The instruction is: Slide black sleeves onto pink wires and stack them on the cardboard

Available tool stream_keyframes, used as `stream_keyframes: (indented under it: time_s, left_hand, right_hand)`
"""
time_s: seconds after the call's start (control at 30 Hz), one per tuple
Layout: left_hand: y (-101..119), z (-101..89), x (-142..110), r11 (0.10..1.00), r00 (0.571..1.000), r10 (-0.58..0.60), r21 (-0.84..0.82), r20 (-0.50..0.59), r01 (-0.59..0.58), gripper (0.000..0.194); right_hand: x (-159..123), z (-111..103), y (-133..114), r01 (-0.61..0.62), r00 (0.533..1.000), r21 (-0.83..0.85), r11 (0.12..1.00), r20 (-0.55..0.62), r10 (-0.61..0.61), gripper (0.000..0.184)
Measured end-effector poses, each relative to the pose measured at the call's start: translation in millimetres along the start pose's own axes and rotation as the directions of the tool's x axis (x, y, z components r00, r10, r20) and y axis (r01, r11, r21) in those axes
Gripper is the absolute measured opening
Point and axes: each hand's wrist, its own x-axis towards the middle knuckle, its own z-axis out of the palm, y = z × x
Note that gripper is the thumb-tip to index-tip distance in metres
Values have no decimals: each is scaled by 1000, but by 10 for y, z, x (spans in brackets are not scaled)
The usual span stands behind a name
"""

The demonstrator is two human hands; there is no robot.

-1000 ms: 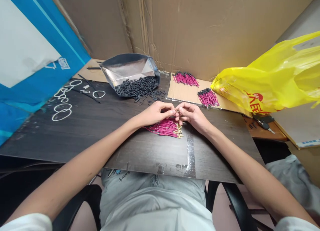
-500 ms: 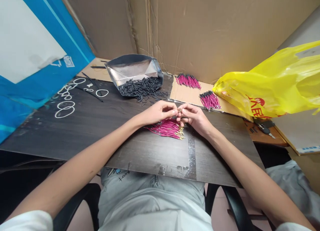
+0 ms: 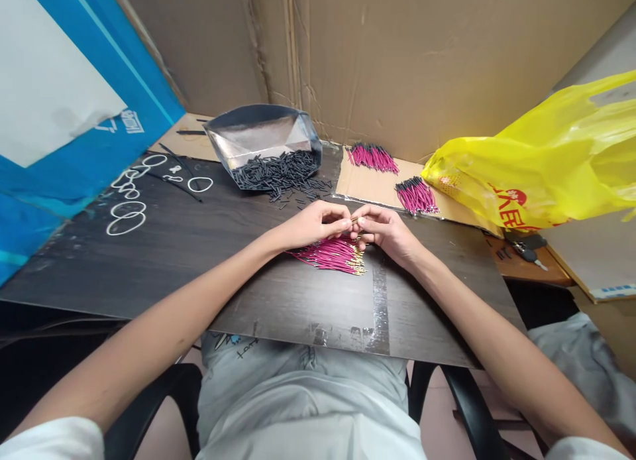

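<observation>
In the middle of the frame, the left hand (image 3: 318, 223) and right hand (image 3: 386, 229) pinch thin, shiny gold tips (image 3: 354, 221). Just below lie skinny pink wires (image 3: 330, 254) on the smooth, dark table (image 3: 298, 304).

yellow bag (image 3: 541, 155) cut off (right edge); pinched pieces (image 3: 354, 221) partly hidden

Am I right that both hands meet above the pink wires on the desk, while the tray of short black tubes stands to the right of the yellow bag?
Not quite: the head view shows the tray of short black tubes left of the yellow bag; the rest holds.
</observation>
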Motion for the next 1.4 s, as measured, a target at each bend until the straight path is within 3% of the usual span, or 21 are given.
stream_keyframes:
  time_s: [0.23, 0.47, 0.73, 0.93, 1.0, 1.07, 1.13, 1.23, 1.33, 1.4]
  left_hand:
    - [20, 10, 1, 1000, 1000, -8, -8, -12, 8, 26]
    - [23, 31, 18, 999, 998, -42, -3, -54, 42, 29]
    - [43, 18, 0, 998, 999, -14, 60, -38, 17, 24]
    - [58, 2, -6, 997, 1000, 0, 75, -24, 2, 27]
    - [56, -29, 1, 998, 999, 14, 68, -45, -11, 26]
    - [40, -97, 9, 998, 990, 26, 59, -136, -18, 25]
    - [-2, -208, 12, 998, 955, 46, 59, -294, -30, 25]
    - [-119, -423, 0, 997, 840, 77, 59, -537, -53, 26]
    - [-264, -613, -27, 998, 713, 59, 57, -698, -27, 25]
    - [-342, -684, -48, 995, 662, 56, 94, -748, 22, 24]
  right_hand:
    - [-6, 31, -2, 34, 999, -63, 997, -30, -36, 27]
    - [29, 70, 29, 168, 967, -252, 953, -145, -209, 35]
    - [-13, 67, -28, 110, 991, -122, 986, -61, -118, 28]
    - [-14, 115, -29, 50, 996, -81, 995, -63, -56, 32]
    - [-12, 129, -23, 49, 995, -88, 995, -88, -57, 34]
    - [-14, 129, -13, 75, 989, -136, 988, -118, -91, 36]
    - [-13, 106, 2, 118, 978, -232, 965, -142, -153, 35]
    - [33, 35, 19, 150, 959, -477, 866, -144, -245, 28]
    - [194, -7, 5, 133, 945, -757, 640, -98, -313, 21]
    - [364, 23, -22, 111, 944, -883, 455, -50, -326, 16]
